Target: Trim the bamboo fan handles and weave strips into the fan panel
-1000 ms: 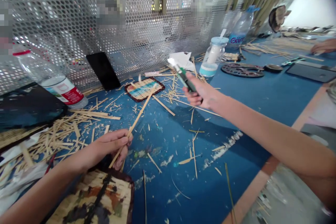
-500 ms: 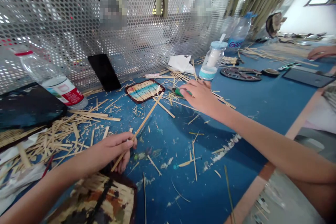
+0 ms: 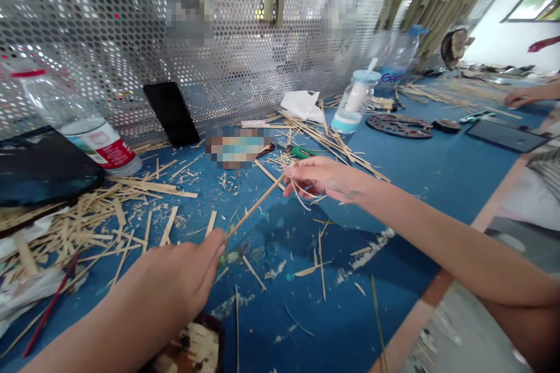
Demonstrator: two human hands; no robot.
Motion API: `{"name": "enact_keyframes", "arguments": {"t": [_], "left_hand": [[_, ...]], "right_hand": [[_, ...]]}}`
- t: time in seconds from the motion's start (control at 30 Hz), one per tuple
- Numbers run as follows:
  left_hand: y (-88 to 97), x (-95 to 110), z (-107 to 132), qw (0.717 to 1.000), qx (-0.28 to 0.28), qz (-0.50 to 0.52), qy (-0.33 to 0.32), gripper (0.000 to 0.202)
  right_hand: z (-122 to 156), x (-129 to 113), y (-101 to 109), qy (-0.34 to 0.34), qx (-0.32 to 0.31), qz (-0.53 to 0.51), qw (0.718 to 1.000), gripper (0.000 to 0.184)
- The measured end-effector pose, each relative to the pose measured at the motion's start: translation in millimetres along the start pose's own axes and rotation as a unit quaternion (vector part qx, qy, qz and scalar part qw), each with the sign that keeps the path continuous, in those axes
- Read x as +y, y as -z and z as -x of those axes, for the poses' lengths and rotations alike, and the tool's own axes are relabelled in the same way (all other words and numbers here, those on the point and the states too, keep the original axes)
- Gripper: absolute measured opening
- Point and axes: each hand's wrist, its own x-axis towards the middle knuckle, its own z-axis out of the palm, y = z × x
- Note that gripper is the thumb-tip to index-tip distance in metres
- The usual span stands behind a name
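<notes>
A thin bamboo strip [image 3: 256, 206] slants across the middle of the head view. My left hand [image 3: 184, 268] is closed around its near end, with most of the fingers hidden behind the back of the hand. At the far end my right hand [image 3: 319, 178] pinches the strip between thumb and fingers, and fine pale slivers [image 3: 301, 198] curl down from there. Just behind the right hand lies a green-handled tool [image 3: 301, 152], partly covered. A dark-rimmed woven panel [image 3: 196, 347] shows in part below my left hand.
Bamboo scraps [image 3: 100, 221] litter the blue table [image 3: 420, 186]. A red-labelled bottle [image 3: 105, 143], a phone [image 3: 171, 113] and a blue-lidded jar [image 3: 356, 102] stand along the perforated screen [image 3: 245, 58]. A paint palette [image 3: 399, 126] lies right; another person's hand [image 3: 520, 96] rests farther off.
My right hand has come away from the green-handled tool toward me and now pinches the strip's far end. My left hand has turned, its back now facing up, still holding the strip.
</notes>
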Motion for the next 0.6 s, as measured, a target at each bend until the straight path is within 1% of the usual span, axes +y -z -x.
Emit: {"name": "enact_keyframes", "arguments": {"t": [0.03,0.07,0.1,0.17,0.2,0.27,0.3,0.37,0.43,0.47,0.53,0.6], "left_hand": [[-1.3,-1.8,0.3,0.995,0.034,-0.092,-0.03,0.017],[-2.5,-3.6,0.2,0.98,0.06,-0.18,-0.061,0.018],[-3.2,-5.2,-0.1,0.962,0.071,-0.25,-0.086,0.02],[-3.6,-7.4,-1.7,0.939,0.058,-0.323,-0.105,0.025],[-3.1,-8.2,-2.8,0.932,0.05,-0.342,-0.105,0.027],[-1.0,-10.4,-5.0,0.929,0.044,-0.353,-0.105,0.029],[0.4,-12.2,-5.9,0.93,0.045,-0.35,-0.107,0.028],[3.1,-17.9,-6.5,0.933,0.047,-0.337,-0.121,0.027],[4.7,-24.9,-5.6,0.933,0.05,-0.328,-0.139,0.028],[5.0,-28.1,-4.9,0.933,0.054,-0.325,-0.144,0.03],[4.5,-32.0,-3.9,0.935,0.059,-0.316,-0.148,0.033],[3.5,-31.3,-4.2,0.944,0.045,-0.301,-0.128,0.035]], "right_hand": [[-0.4,2.5,0.8,-0.008,-0.015,-0.012,1.0,0.041],[-0.9,4.9,1.4,-0.016,-0.029,-0.022,0.999,0.042],[-1.4,7.0,1.6,-0.024,-0.04,-0.033,0.998,0.041],[-2.2,10.2,2.1,-0.048,-0.047,-0.051,0.996,0.038],[-2.5,11.2,2.6,-0.063,-0.045,-0.056,0.995,0.036],[-3.2,11.9,4.0,-0.087,-0.035,-0.039,0.995,0.033],[-3.5,12.0,4.8,-0.093,-0.03,-0.01,0.995,0.033],[-4.0,11.9,5.6,-0.093,-0.02,0.087,0.992,0.033],[-3.6,12.0,3.8,-0.077,-0.006,0.2,0.977,0.036],[-2.9,12.3,1.7,-0.058,0.006,0.25,0.966,0.038],[-0.6,12.9,-4.3,0.006,0.048,0.34,0.939,0.036],[2.2,13.8,-10.9,0.067,0.096,0.412,0.904,0.032]]}}
